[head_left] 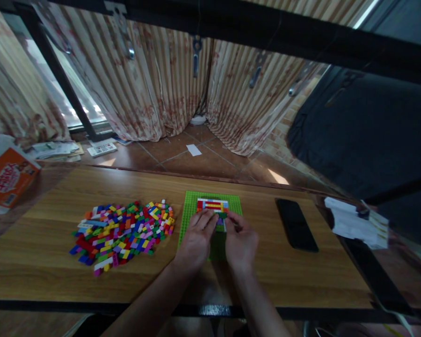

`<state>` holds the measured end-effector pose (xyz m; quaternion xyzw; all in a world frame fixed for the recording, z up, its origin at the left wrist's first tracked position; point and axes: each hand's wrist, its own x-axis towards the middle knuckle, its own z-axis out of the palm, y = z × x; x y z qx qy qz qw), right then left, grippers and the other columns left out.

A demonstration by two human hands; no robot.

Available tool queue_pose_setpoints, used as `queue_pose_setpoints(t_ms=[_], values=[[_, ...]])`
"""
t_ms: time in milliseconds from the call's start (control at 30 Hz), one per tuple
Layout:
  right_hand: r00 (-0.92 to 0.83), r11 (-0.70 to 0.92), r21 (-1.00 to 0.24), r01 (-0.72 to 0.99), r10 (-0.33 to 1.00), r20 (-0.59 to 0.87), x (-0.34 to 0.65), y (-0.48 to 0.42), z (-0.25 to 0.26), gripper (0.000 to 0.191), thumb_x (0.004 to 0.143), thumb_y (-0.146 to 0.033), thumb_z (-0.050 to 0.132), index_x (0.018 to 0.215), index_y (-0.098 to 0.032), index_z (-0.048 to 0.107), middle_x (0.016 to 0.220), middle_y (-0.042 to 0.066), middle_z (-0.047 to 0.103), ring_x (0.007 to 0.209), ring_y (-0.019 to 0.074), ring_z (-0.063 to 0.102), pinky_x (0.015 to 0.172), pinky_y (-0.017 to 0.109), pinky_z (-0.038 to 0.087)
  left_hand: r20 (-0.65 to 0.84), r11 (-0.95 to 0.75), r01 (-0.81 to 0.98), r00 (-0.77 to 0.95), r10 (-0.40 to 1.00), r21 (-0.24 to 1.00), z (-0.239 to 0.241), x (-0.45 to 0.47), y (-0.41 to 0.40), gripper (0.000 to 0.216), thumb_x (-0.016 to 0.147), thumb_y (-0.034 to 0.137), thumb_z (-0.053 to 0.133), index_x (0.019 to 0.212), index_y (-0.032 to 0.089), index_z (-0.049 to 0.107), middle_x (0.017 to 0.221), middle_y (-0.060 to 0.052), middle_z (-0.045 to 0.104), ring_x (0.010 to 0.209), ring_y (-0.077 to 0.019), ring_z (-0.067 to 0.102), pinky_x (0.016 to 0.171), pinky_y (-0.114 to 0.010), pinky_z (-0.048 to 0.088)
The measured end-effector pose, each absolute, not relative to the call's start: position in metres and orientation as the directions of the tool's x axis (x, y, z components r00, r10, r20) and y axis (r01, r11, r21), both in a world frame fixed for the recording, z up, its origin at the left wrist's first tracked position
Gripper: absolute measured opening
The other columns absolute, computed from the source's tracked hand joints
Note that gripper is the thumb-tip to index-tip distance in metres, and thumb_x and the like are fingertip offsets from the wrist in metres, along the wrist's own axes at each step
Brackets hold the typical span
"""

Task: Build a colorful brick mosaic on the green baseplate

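A green baseplate [191, 203] lies on the table with rows of toy bricks [213, 204] in red, yellow, white and light blue built on it. My left hand [196, 238] leans over the left side of these bricks, its fingers closed together and pressing on them. On the right side, my right hand [242, 241] has its thumb and fingers curled in a pinch. A dark green brick [222, 216] shows between the fingertips of both hands, with purple bricks just below it. What exactly each hand grips is hidden by the fingers.
A loose pile of mixed coloured bricks [126, 231] spreads over the table's left half. Right of the baseplate lies a black phone [296, 224]. Papers [354, 222] sit past the table's right end; an orange and white box [9, 178] stands far left. A dark bar crosses overhead.
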<state>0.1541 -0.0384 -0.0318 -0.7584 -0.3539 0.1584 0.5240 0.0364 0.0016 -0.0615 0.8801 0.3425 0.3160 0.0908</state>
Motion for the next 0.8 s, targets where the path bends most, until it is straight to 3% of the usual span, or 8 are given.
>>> queue_pose_setpoints(t_ms=[167,500,700,800], values=[[0.782,-0.114,-0.970,0.216,0.615,0.102,0.142,-0.040,-0.043,0.030,0.082,-0.034,0.059,0.098,-0.014,0.074,0.100,0.014,0.076,0.093,0.0254,0.071,0.087,0.039,0.053,0.505,-0.760,0.530,0.571,0.648,0.376,-0.060,0.036,0.000,0.039,0.093,0.010,0.047,0.130,0.012,0.058,0.132,-0.014,0.061,0.127,-0.0278,0.052,0.102,-0.046,0.053],[0.775,-0.010,-0.999,0.052,0.631,0.034,0.140,-0.042,-0.047,0.029,0.080,-0.037,0.064,0.095,-0.014,0.075,0.098,0.013,0.077,0.092,0.0248,0.071,0.089,0.040,0.053,0.510,-0.753,0.541,0.558,0.655,0.375,-0.058,0.038,0.002,0.036,0.094,0.010,0.045,0.126,0.010,0.061,0.127,-0.015,0.063,0.125,-0.0268,0.053,0.101,-0.044,0.053],[0.700,-0.007,-0.994,0.106,0.711,0.069,0.172,-0.037,-0.041,0.027,0.078,-0.039,0.066,0.088,-0.016,0.075,0.088,0.009,0.077,0.082,0.0224,0.069,0.081,0.036,0.053,0.502,-0.769,0.475,0.583,0.639,0.427,-0.052,0.030,0.009,0.032,0.094,0.015,0.049,0.123,0.015,0.062,0.126,-0.013,0.064,0.120,-0.0258,0.057,0.100,-0.047,0.053],[0.686,-0.115,-0.964,0.240,0.723,0.084,0.196,-0.033,-0.040,0.035,0.080,-0.043,0.063,0.100,-0.016,0.075,0.095,0.010,0.076,0.078,0.0225,0.068,0.075,0.035,0.052,0.472,-0.797,0.382,0.654,0.591,0.467,-0.043,0.020,0.019,0.031,0.093,0.015,0.052,0.121,0.019,0.064,0.126,-0.009,0.065,0.119,-0.0231,0.058,0.103,-0.046,0.052]])
